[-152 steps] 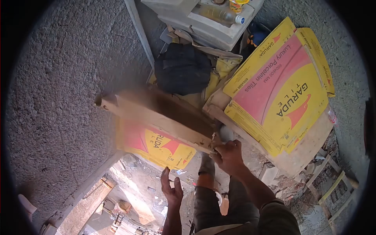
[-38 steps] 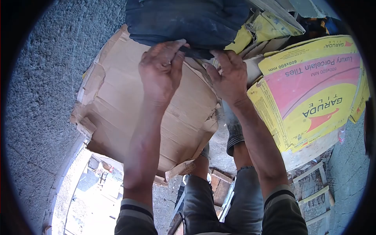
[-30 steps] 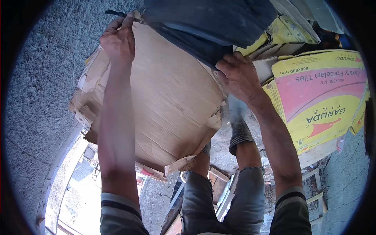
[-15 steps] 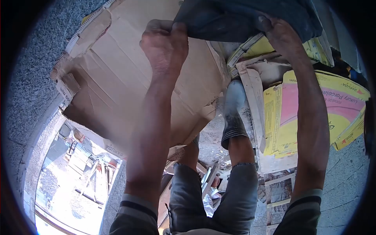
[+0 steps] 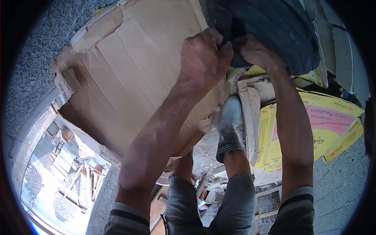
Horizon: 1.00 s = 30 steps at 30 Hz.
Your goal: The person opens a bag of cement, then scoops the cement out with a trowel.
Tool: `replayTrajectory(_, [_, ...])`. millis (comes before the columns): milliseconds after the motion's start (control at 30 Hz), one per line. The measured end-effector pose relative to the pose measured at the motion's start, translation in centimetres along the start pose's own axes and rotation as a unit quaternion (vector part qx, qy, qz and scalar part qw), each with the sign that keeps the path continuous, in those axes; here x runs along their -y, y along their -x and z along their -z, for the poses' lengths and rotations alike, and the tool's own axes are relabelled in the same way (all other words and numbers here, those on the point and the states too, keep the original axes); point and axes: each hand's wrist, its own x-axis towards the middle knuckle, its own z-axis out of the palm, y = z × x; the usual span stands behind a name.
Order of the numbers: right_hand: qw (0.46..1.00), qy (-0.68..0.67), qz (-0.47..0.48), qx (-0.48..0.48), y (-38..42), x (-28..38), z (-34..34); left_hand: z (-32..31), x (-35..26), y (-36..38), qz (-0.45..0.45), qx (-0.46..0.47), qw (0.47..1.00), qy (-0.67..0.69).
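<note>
A dark cloth garment (image 5: 282, 35), bunched and with a small button-like spot near its edge, hangs across the top of the view. My left hand (image 5: 203, 58) is closed in a fist on its left edge, thumb uppermost. Close to its right, my right hand (image 5: 254, 51) grips the lower edge, its fingertips partly hidden in dark folds. Below and left of the cloth lies a large flattened brown cardboard box (image 5: 129, 74), with my left forearm crossing over it.
Yellow and pink printed tile cartons (image 5: 329, 121) lie at the right. My boot (image 5: 231, 125) stands on dusty, littered ground between the cardboard pieces. A rough grey wall (image 5: 33, 58) is at the left, above a bright opening (image 5: 58, 172) with wood pieces and debris.
My left hand has moved right along the cloth, and my right hand has shifted left and slightly down. Both hands are now close together, with the cloth bunched more to the right.
</note>
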Motion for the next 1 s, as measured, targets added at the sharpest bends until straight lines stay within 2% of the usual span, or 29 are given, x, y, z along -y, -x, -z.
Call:
replayTrajectory(33, [1.0, 0.005, -0.002, 0.004, -2.3, -1.6, -0.9, -0.5, 0.4, 0.7, -0.037, 0.013, 0.999, -0.024])
replayTrajectory(200, [0.949, 0.284, -0.03, -0.135, -4.2, -4.8, -1.2, -1.5, 1.7, 1.8, -0.017, -0.008, 1.0, 0.005])
replayTrajectory(267, [0.928, 0.33, -0.02, -0.173, -4.5, -5.7, -0.5, -1.5, 2.2, 2.2, -0.04, -0.026, 0.999, 0.002])
replayTrajectory(367, [0.908, 0.371, -0.006, -0.197, -5.0, -6.6, -0.3, -1.0, 2.0, 2.2, -0.025, -0.019, 0.999, 0.018])
replayTrajectory(467, [0.897, 0.394, 0.007, -0.199, -5.8, -6.7, -0.6, -0.3, 1.0, 1.9, -0.049, -0.014, 0.999, 0.005])
replayTrajectory(533, [0.899, 0.397, 0.007, -0.187, -5.9, -6.9, -0.9, -0.9, 1.5, 2.2, -0.03, -0.017, 0.999, 0.009])
replayTrajectory(733, [0.925, 0.359, 0.041, -0.119, -3.8, -5.1, -0.3, -2.3, 2.8, 3.0, -0.016, -0.052, 0.998, 0.037])
replayTrajectory(800, [0.942, 0.315, -0.084, -0.077, 0.5, -0.4, 0.4, -2.4, 2.3, 2.9, -0.005, -0.065, 0.996, 0.066])
replayTrajectory(833, [0.941, 0.319, -0.083, -0.082, 1.7, -0.1, 0.6, -2.4, 2.0, 2.7, 0.003, -0.062, 0.996, 0.061])
replayTrajectory(900, [0.961, 0.24, -0.113, -0.076, 4.4, 0.9, 1.2, -2.4, 1.4, 2.5, 0.001, -0.063, 0.996, 0.061])
replayTrajectory(1000, [0.936, 0.291, -0.157, -0.124, 11.4, 3.4, 1.7, -2.7, 0.8, 2.4, 0.023, -0.072, 0.996, 0.044])
